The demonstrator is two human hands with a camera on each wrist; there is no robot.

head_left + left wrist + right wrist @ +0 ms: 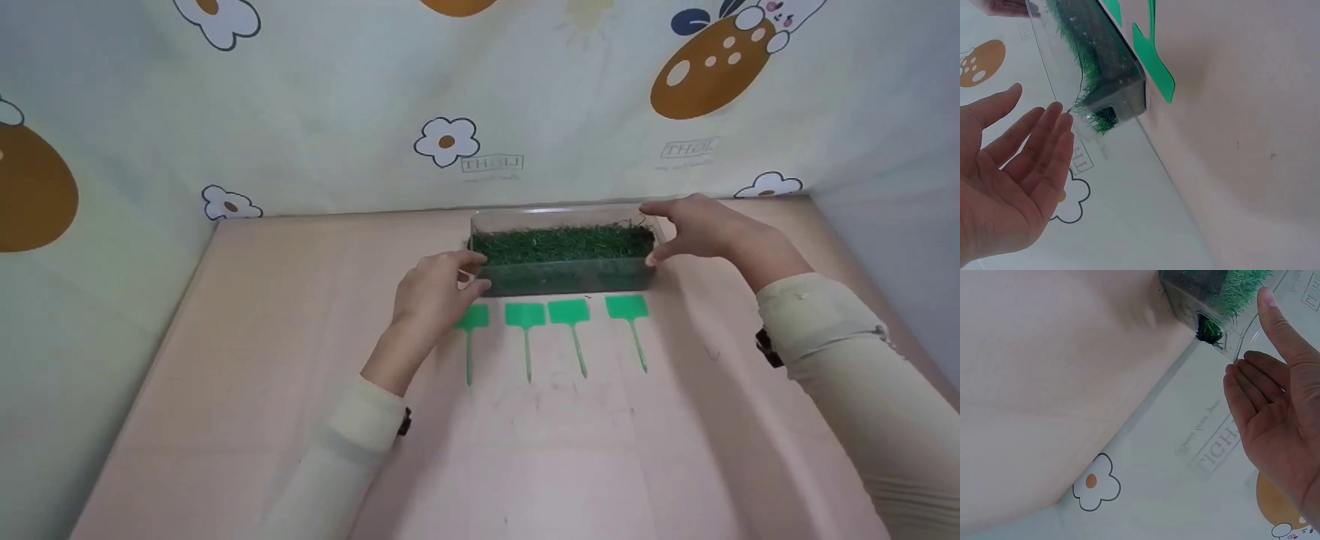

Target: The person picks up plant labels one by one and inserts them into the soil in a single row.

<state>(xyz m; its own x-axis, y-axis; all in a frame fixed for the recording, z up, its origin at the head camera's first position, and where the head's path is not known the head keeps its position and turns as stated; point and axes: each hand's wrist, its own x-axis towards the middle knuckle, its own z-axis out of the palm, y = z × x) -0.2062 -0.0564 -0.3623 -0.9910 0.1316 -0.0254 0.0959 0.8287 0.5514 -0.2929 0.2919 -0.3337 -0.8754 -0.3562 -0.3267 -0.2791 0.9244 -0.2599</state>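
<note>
A clear plastic box (566, 280) holding green artificial grass (564, 244) stands at the back of the table. My left hand (433, 292) is at the box's left end, with fingertips right by the rim and the thumb spread apart from them. At the right end is my right hand (701, 229), its thumb at the front corner and its fingers reaching toward the back corner. Both wrist views show fairly straight fingers beside the box, where grass pokes through a notch in each end wall. Several green T-shaped plant labels (525, 315) lie in a row before the box.
The pink table (555, 457) meets a patterned cloth backdrop (337, 112) just behind the box. More cloth (885, 127) rises along the right side. The leftmost plant label (471, 322) is partly overlapped by the left thumb.
</note>
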